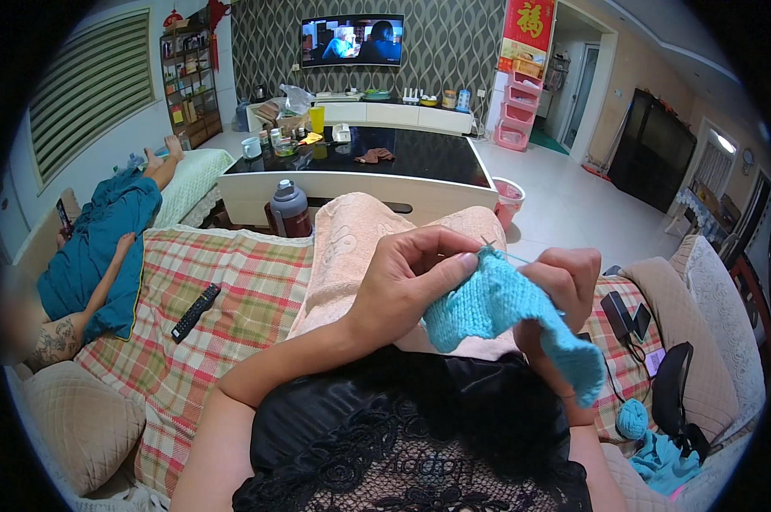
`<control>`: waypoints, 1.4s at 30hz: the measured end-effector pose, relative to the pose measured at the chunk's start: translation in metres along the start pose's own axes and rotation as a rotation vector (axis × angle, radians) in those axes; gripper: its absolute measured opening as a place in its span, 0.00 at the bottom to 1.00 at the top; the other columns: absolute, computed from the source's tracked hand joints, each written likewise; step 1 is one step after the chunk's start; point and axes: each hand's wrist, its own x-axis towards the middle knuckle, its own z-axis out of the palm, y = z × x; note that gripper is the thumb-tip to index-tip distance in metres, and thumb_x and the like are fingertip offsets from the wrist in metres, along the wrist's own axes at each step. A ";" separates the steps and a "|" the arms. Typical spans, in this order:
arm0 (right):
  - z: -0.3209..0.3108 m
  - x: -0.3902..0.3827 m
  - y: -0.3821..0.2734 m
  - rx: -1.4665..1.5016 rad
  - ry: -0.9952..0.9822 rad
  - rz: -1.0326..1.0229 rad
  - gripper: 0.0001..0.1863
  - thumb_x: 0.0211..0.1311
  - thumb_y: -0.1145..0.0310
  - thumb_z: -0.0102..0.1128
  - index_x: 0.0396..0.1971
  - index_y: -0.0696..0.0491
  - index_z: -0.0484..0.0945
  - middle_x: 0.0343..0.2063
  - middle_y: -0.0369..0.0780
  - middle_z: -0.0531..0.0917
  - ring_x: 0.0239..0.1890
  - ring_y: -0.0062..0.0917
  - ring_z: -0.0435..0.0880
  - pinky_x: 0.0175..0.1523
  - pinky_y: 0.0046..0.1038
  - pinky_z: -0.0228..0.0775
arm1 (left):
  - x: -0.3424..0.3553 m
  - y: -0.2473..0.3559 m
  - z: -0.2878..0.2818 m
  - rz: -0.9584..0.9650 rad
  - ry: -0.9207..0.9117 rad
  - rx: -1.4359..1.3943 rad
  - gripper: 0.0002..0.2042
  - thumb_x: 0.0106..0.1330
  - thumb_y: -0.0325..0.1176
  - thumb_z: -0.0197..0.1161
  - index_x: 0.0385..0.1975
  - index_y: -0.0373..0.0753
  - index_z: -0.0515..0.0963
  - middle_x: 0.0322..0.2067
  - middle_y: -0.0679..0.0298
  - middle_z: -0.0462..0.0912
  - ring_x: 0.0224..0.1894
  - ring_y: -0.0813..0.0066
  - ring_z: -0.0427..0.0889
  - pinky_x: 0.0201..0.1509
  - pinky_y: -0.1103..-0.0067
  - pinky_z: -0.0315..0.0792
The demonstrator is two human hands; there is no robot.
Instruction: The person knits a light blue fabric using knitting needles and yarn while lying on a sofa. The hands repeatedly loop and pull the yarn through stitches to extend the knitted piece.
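Note:
Above my lap I hold a piece of turquoise knitting (488, 299). My left hand (411, 273) is closed on its upper left edge, with thumb and forefinger pinched near the needle tips (488, 244). At the other edge my right hand (566, 275) is closed, fingers curled around the knitting's needle end; the hanging fabric hides part of this hand and wrist. A thin turquoise strand runs between the hands near the tips. The knitted strip droops down over my right forearm. A pink towel (343, 247) covers my legs beneath the work.
A turquoise yarn ball (631, 419) lies at my right beside a black case (674, 388) and turquoise fabric (665, 463). At left, a remote (196, 312) rests on the plaid cover (257, 264), near a reclining person (104, 230). Ahead stand a flask (290, 209) and low table (436, 154).

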 end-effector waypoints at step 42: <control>0.012 0.005 0.006 0.199 -0.258 0.244 0.14 0.44 0.60 0.66 0.25 0.53 0.74 0.30 0.40 0.75 0.36 0.33 0.76 0.39 0.29 0.69 | 0.000 -0.004 0.004 -0.016 -0.064 0.030 0.10 0.61 0.27 0.60 0.40 0.30 0.78 0.35 0.61 0.81 0.36 0.82 0.78 0.42 0.85 0.73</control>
